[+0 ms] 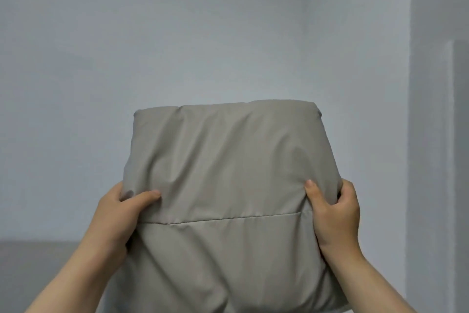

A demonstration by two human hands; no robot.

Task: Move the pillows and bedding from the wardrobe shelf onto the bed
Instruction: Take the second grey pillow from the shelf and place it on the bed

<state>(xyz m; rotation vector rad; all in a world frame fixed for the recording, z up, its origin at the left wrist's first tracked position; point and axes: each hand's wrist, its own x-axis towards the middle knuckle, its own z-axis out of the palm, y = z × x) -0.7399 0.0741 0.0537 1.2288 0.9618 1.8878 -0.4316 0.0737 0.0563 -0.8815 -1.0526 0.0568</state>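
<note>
A grey-beige pillow (228, 173) fills the lower middle of the head view, held up in front of me with a seam running across its face. My left hand (119, 213) grips its left edge, thumb pressed on the front and fingers hidden behind. My right hand (335, 213) grips the right edge in the same way, thumb on the front, fingers curled round the side. The pillow's bottom runs out of the frame.
Pale grey wardrobe walls (177, 33) stand behind the pillow, with an inner corner at the right (305, 33). A darker grey shelf surface (38, 262) shows at the lower left. A vertical panel edge (449, 135) rises at the far right.
</note>
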